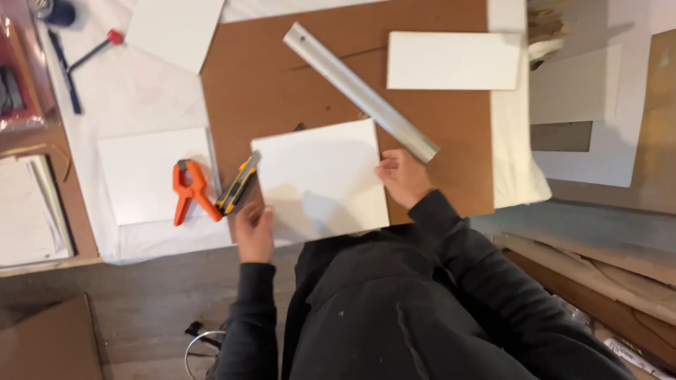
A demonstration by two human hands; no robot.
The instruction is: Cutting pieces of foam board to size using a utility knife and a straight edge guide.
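Head view: both hands, left hand [255, 229] and right hand [400, 174], pinch the white board [320, 179]; the yellow utility knife [237, 184] beside the left fingers might nick them.

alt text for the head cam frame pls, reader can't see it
Seen from above, a person in dark sleeves holds a white board by its edges, left hand and right hand, on a brown cardboard sheet. A yellow utility knife and orange spring clamp lie left; a metal ruler lies diagonally above.
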